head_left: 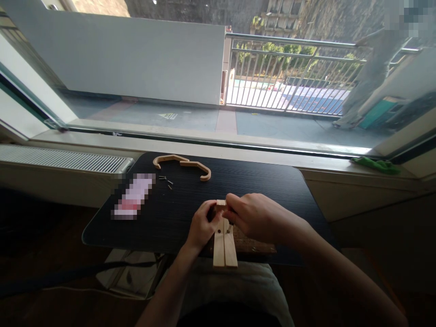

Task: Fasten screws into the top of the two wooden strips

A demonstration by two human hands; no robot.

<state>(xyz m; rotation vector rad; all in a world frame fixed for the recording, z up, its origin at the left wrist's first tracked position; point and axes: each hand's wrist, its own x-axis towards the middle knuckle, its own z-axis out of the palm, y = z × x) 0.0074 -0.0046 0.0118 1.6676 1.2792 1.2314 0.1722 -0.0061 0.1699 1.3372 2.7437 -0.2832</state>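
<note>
My left hand (201,226) is closed on the left side of a pale wooden piece (225,254), a long part with a lengthwise seam down its middle and a dark hole. My right hand (254,215) is closed over the piece's upper right side, fingers bent together. A small metal part (229,228) shows beneath those fingers, by the wood; what they grip is mostly hidden. Under the wooden piece and to its right lies a brown board (255,245) at the table's near edge.
On the black table (272,181) lie two hooked wooden pieces (200,168), several small metal screws (166,180) and a pixelated paper (134,195). A radiator (68,159) stands at left. Beyond the window, a person (368,77) stands by a railing (289,77). A green cloth (376,165) rests on the sill.
</note>
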